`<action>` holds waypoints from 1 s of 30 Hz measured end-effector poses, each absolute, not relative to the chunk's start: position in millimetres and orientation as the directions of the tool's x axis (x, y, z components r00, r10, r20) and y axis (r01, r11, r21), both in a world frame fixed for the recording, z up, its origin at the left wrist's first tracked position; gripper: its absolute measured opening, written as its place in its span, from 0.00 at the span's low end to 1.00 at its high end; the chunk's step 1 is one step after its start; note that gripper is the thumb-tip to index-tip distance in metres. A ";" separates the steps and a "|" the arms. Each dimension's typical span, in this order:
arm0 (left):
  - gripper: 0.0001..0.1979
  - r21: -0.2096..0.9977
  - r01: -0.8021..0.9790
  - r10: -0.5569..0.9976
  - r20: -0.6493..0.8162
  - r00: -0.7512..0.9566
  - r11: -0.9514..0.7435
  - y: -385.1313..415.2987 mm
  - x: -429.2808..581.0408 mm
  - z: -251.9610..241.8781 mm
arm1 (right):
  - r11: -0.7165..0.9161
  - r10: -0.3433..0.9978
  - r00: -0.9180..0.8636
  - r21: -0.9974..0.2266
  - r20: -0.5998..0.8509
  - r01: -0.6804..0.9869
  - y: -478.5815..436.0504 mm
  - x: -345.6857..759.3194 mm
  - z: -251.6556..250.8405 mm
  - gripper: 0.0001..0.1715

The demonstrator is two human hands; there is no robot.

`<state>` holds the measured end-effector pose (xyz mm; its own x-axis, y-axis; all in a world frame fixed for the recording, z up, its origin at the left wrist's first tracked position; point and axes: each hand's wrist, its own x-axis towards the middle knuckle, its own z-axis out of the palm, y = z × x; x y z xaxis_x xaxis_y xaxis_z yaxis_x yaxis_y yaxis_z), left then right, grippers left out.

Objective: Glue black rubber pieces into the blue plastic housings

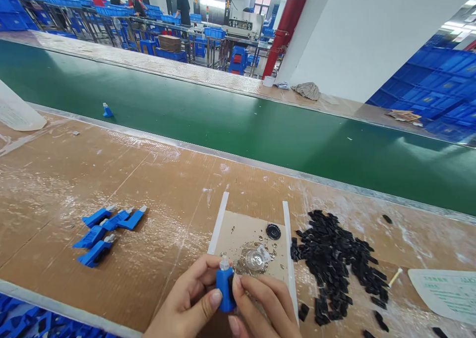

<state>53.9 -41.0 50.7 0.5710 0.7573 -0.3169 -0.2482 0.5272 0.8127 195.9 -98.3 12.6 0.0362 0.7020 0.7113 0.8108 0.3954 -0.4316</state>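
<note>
A small blue plastic part (224,289) with a clear tip stands upright between my hands, low in the middle of the view. My left hand (189,303) pinches it between thumb and fingers. On its right side, my right hand (260,303) presses a small black piece (231,284) with thumb and fingertip. Beyond my hands lies a taped cardboard sheet (238,224) with a clear round dish (256,259) and a black ridged cap (273,231). A large heap of black pieces (330,258) lies to the right. Several blue parts (107,224) lie at left.
A green conveyor belt (208,115) crosses behind the table, bearing one blue part (107,110). More blue parts (44,320) fill the lower left corner. A cotton swab (395,277) and a printed white sheet (444,291) lie at right. People work in the background.
</note>
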 end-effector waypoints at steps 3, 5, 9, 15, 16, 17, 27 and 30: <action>0.19 0.684 -0.299 0.695 -0.423 0.581 0.666 -35.8 49.1 52.9 | 0.328 0.792 0.093 -0.549 0.604 0.769 -100.1 221.4 11.6 0.16; 0.21 0.637 -0.328 0.691 -0.476 0.544 0.697 -29.4 41.1 52.0 | 0.160 0.834 0.195 -0.563 0.517 0.811 -103.4 249.8 7.6 0.14; 0.19 0.760 -0.258 0.799 -0.532 0.282 0.597 -13.0 17.4 41.4 | -0.052 0.853 0.292 -0.487 0.433 0.872 -107.1 304.1 -7.9 0.12; 0.23 0.959 0.108 0.965 -0.262 -0.006 0.262 4.1 -19.7 23.3 | 0.040 0.916 0.127 -0.401 0.382 0.915 -95.5 326.5 -25.7 0.14; 0.22 0.959 0.209 0.982 -0.186 -0.042 0.191 5.8 -24.4 21.7 | 0.045 0.917 0.120 -0.398 0.381 0.916 -93.8 326.9 -26.8 0.13; 0.20 0.943 0.309 0.991 -0.112 -0.068 0.128 7.6 -28.6 20.3 | 0.051 0.917 0.113 -0.394 0.383 0.918 -92.7 327.5 -27.5 0.13; 0.15 0.058 0.943 0.848 0.460 0.265 -0.326 44.0 -64.8 13.5 | 0.202 0.885 -0.069 -0.247 0.460 0.948 -93.7 344.1 -28.4 0.17; 0.17 -0.069 0.950 0.890 0.333 0.310 -0.305 53.5 -76.4 15.7 | 0.190 0.905 -0.032 -0.336 0.423 0.922 -96.6 358.6 -42.1 0.18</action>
<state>-76.4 53.5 15.7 0.3100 0.8905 0.3331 0.9499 -0.3049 -0.0689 358.6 -96.6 -42.1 -0.0320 0.9054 0.4234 0.9224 0.1899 -0.3364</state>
